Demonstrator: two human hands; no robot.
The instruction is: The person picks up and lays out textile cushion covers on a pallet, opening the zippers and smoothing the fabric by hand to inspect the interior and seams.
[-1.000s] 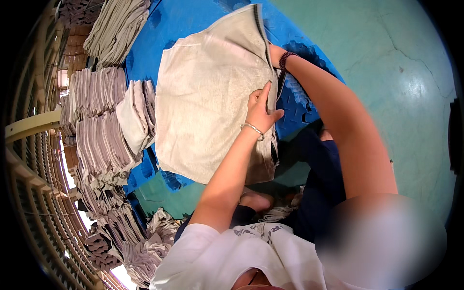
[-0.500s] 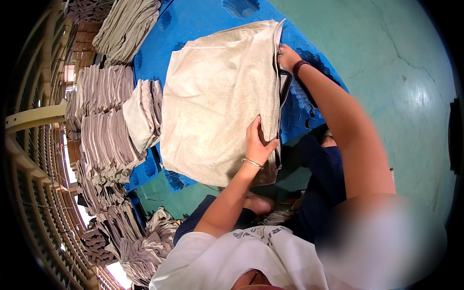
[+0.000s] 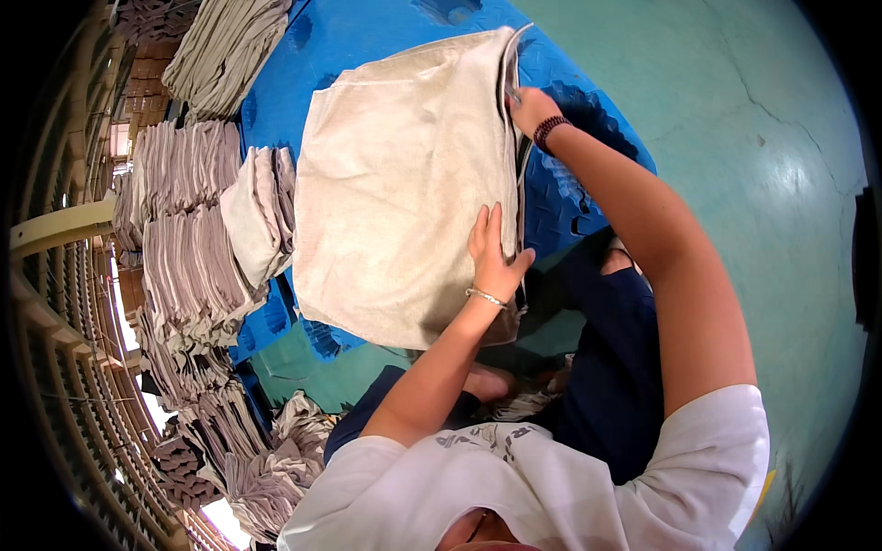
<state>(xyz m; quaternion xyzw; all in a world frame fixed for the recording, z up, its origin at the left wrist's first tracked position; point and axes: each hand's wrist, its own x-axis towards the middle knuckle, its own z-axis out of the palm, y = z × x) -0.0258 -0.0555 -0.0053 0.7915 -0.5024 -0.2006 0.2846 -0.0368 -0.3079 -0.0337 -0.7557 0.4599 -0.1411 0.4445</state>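
A large beige cloth bag (image 3: 395,193) lies flat on a blue surface with its mouth edge to the right. At that edge my right hand (image 3: 533,112) is closed on the upper part of the rim; its fingertips are partly hidden by the cloth. My left hand (image 3: 496,268) rests on the bag's lower right part, fingers stretched out and thumb apart near the rim. A dark edge of the bag shows below the right hand.
The blue textured sheet (image 3: 588,119) lies under the bag on a green floor (image 3: 735,184). Stacks of folded beige cloth (image 3: 188,174) line the left, with one loose folded piece (image 3: 253,216) beside the bag. A barred metal structure (image 3: 64,367) runs along the far left.
The bag has shifted slightly left in view. My right hand has moved a little left and down along the rim, and the dark strap there no longer shows. My left hand's fingers have spread.
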